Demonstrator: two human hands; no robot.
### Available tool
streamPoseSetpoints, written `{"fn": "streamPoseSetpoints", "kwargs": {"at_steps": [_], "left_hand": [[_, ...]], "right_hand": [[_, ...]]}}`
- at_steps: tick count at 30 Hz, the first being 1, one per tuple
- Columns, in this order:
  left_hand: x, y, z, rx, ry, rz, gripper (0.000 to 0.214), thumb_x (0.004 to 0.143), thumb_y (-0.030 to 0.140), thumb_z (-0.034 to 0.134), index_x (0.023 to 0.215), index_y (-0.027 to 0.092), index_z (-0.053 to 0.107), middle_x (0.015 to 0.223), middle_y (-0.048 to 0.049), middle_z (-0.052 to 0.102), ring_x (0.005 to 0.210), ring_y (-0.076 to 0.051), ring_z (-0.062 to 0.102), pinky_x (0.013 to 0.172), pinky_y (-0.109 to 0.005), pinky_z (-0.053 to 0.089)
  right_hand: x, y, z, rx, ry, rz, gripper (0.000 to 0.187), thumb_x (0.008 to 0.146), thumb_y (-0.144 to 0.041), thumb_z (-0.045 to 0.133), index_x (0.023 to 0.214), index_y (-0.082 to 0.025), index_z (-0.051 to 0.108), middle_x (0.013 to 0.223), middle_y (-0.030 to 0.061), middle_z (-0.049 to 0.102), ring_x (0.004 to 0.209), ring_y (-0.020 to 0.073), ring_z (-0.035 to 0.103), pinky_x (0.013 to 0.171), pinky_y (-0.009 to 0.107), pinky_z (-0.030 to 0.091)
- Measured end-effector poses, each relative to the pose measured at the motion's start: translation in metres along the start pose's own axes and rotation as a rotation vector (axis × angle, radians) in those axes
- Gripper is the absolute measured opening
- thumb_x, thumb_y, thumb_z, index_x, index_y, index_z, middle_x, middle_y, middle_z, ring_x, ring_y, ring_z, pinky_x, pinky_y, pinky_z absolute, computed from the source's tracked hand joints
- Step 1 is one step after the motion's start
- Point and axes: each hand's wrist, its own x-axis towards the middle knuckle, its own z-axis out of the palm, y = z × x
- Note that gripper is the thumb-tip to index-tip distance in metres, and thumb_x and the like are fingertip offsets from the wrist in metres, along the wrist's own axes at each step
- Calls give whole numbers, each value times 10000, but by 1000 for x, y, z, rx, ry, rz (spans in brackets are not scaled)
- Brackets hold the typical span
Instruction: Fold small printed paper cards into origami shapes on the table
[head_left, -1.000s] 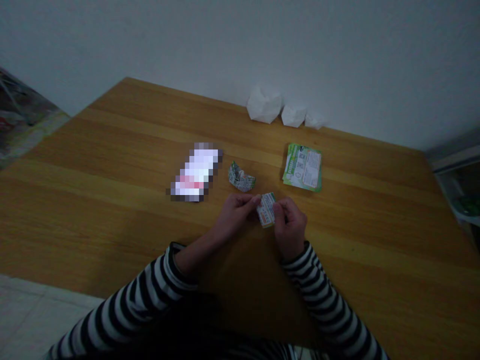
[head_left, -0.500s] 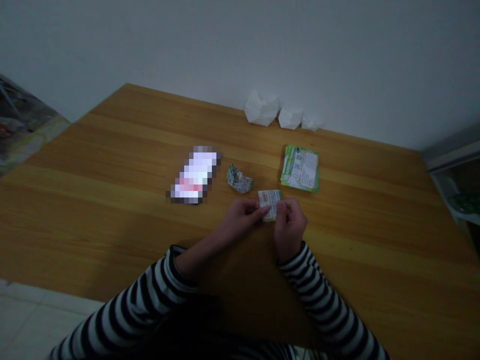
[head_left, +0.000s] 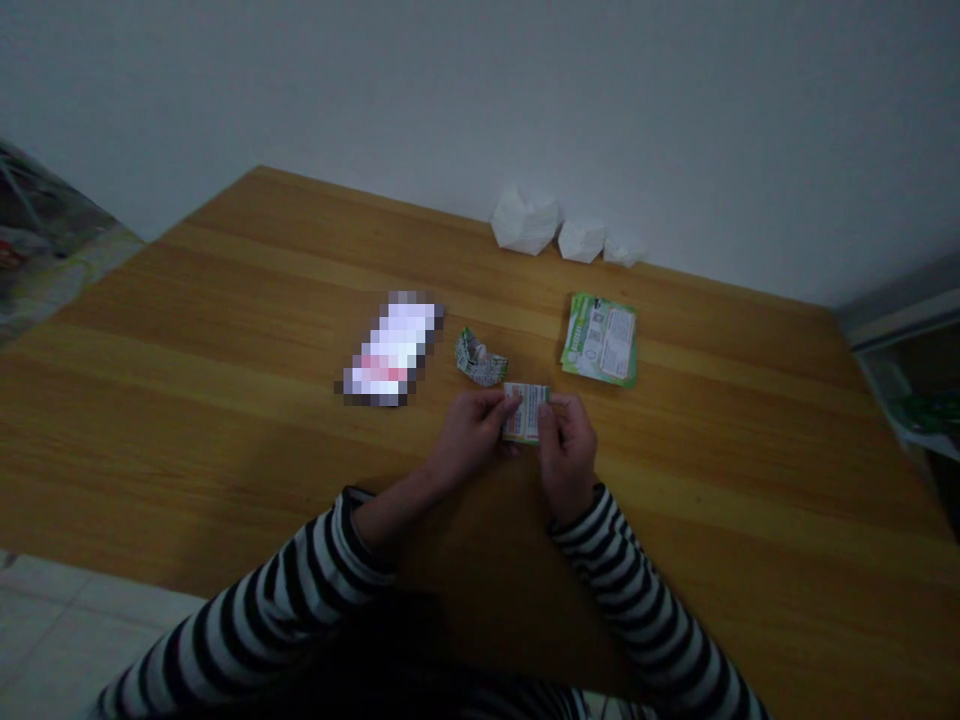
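Left hand: The left hand (head_left: 471, 435) is curling inward, with its fingertips pinching the left end of the card from the side and its wrist resting low near the desk.

Right hand: The right hand (head_left: 566, 455) is pinching the card's right end between thumb and fingers, facing the left hand across a narrow gap.

Held thing: A small rectangular white card (head_left: 527, 412) with green and orange-red print is sitting between both hands, near the middle of the desk. Whether it is touching the wood is hidden. The two-sided pinch appears to be keeping it flat and steady, with its printed face up.

Sleeves: Black-and-white striped sleeves (head_left: 277, 610) are covering both forearms, angling in towards the card.

Nearby: A small folded piece of grey-green printed paper (head_left: 477, 358) is lying just beyond the left hand. A stack of green-and-white printed leaflets (head_left: 601, 340) is lying flat beyond the right hand, within easy reach.

Further off: A white-and-pink flat item (head_left: 390, 350) is lying to the left, too pixelated to identify. Three crumpled white paper lumps (head_left: 525, 222) are sitting along the far edge, against the white wall (head_left: 480, 80).

Surface: A honey-coloured wooden desk (head_left: 225, 300) is carrying everything, and the spacing seems to be leaving room for the hands.
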Motion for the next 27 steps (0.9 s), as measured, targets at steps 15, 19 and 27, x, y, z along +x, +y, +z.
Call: {"fn": "streamPoseSetpoints", "kwargs": {"at_steps": [15,19,27], "left_hand": [[0,4,-3,-44,-24,82,354,867,459,645,851,116,731,690,-38,667,572,-124,563,533,-231,452],[1,6,-6,22,0,118,358,871,459,635,846,121,750,755,-53,704,677,-146,600,595,-232,451],[0,17,-10,103,-7,95,358,847,453,624,741,125,722,626,-7,622,575,-113,506,532,-222,382]], "right_hand": [[11,-3,-21,-133,-21,-227,355,947,-276,589,1294,-242,658,1096,88,710,872,203,660,738,356,562],[16,-7,-30,-22,-134,-207,225,965,-280,572,1074,-252,766,1016,63,745,957,215,671,834,370,545],[23,-2,-40,207,-336,50,248,858,-304,731,1105,-278,735,996,37,755,913,199,698,807,339,569]]}}
